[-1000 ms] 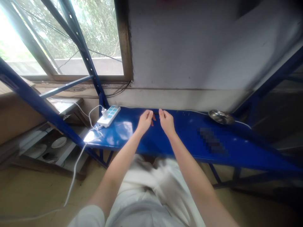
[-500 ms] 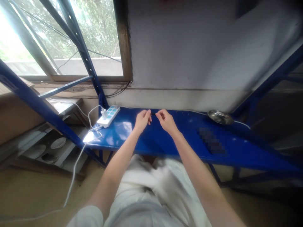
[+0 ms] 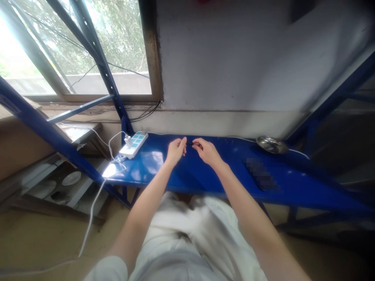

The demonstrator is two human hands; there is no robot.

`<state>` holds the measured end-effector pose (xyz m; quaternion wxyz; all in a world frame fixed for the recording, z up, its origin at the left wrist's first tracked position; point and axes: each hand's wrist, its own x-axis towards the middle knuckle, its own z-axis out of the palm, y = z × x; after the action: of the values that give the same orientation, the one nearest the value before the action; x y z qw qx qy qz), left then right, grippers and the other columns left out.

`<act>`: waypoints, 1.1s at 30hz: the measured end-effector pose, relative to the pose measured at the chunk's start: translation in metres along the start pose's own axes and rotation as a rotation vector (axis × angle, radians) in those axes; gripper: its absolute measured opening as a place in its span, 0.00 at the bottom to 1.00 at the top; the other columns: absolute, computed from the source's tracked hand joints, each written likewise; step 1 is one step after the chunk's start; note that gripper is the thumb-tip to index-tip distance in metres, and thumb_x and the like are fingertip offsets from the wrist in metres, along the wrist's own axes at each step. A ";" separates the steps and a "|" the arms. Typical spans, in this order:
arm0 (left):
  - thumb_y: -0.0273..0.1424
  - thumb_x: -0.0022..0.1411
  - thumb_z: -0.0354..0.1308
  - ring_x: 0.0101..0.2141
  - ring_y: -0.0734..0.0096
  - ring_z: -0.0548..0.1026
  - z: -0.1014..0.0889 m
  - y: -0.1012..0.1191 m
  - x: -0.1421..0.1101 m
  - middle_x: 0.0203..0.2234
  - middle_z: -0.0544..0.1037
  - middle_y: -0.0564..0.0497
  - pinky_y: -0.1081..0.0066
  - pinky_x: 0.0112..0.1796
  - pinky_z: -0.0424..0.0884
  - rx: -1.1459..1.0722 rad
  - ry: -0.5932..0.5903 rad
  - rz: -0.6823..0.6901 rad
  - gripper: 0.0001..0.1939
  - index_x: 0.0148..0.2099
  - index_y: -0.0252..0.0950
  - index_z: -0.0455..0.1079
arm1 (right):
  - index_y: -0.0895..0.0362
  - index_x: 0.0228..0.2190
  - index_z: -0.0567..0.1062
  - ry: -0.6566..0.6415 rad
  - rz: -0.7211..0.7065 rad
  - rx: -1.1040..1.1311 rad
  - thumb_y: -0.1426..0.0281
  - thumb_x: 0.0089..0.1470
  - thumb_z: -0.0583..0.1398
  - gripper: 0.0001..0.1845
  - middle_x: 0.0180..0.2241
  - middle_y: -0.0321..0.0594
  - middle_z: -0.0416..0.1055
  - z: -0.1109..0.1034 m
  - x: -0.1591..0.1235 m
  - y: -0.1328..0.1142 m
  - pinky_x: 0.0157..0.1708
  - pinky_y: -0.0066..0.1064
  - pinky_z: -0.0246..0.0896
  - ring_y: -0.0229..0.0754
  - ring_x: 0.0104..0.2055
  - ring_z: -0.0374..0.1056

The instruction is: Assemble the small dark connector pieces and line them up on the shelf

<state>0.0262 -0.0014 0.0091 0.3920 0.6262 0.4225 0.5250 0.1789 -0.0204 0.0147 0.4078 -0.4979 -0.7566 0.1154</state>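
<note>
My left hand is closed in a pinch on one end of a small, thin black object, held above the far half of the blue shelf. The fingers of my right hand pinch the other end. Only a short dark stretch shows between the two hands, too small for me to tell its kind. Both forearms reach forward over the blue shelf.
A white power strip with a plugged-in cable lies at the shelf's left end. A shiny metal bowl sits at the back right, near a blurred dark object. Blue posts frame the left side beside a window.
My right hand has turned slightly and its fingers are stretched more over the black object. My left hand stays nearly where it was.
</note>
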 end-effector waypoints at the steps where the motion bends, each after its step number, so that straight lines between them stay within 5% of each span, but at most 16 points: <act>1: 0.48 0.57 0.49 0.14 0.81 0.64 0.000 -0.001 0.000 0.13 0.66 0.56 0.78 0.19 0.61 0.019 0.000 0.004 0.21 0.24 0.35 0.61 | 0.55 0.36 0.72 -0.012 -0.007 -0.037 0.67 0.55 0.53 0.10 0.35 0.42 0.72 0.000 0.000 0.001 0.36 0.33 0.59 0.42 0.35 0.66; 9: 0.45 0.57 0.51 0.14 0.82 0.64 -0.007 -0.010 0.003 0.16 0.69 0.56 0.78 0.19 0.61 0.088 0.053 0.009 0.17 0.28 0.35 0.64 | 0.57 0.30 0.74 -0.003 0.086 -0.206 0.70 0.52 0.55 0.08 0.33 0.42 0.67 -0.002 -0.002 0.017 0.32 0.32 0.58 0.38 0.29 0.62; 14: 0.44 0.54 0.55 0.14 0.82 0.64 -0.005 -0.013 0.002 0.16 0.70 0.55 0.79 0.18 0.61 0.113 -0.004 -0.005 0.16 0.28 0.34 0.66 | 0.57 0.32 0.73 0.077 0.109 0.003 0.66 0.52 0.55 0.10 0.29 0.39 0.68 0.000 0.000 0.016 0.32 0.31 0.58 0.37 0.28 0.62; 26: 0.43 0.57 0.51 0.15 0.83 0.66 0.004 -0.030 0.001 0.20 0.68 0.57 0.79 0.20 0.62 0.035 -0.183 0.004 0.15 0.33 0.35 0.63 | 0.58 0.22 0.68 -0.162 0.080 0.136 0.62 0.50 0.54 0.13 0.22 0.34 0.66 0.016 -0.003 0.013 0.25 0.27 0.54 0.34 0.23 0.59; 33: 0.38 0.59 0.47 0.13 0.84 0.63 0.009 -0.072 -0.006 0.21 0.68 0.57 0.80 0.18 0.60 0.023 -0.010 -0.129 0.12 0.33 0.35 0.62 | 0.59 0.28 0.71 0.096 0.271 0.072 0.60 0.46 0.56 0.14 0.27 0.41 0.70 0.021 -0.014 0.063 0.30 0.31 0.58 0.38 0.28 0.63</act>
<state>0.0256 0.0166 -0.0617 0.4198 0.6048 0.4662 0.4906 0.2074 0.0029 -0.0422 0.4419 -0.5856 -0.6573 0.1726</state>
